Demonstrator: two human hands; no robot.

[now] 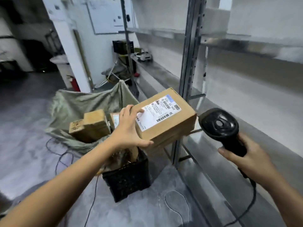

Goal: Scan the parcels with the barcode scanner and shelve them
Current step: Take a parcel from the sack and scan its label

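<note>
- Head view: the left hand (129,128) is gripping the parcel (165,117) by its near end, in the air beside the shelf upright (188,63).
- The right hand (250,158) is clasping the barcode scanner (220,126), which is pointing at the parcel.
- The one-handed grip is risking a slip.
- The barcode is looking small, and the shelves are appearing blurred.

Parcel depot or stockroom. Evidence: metal shelving (188,63) ran along the right; a cloth sack (73,105) of labelled cardboard parcels (93,125) sat on bare concrete floor (24,128); whiteboard (106,17) on the far wall; fire extinguisher (74,83) at far left.
</note>
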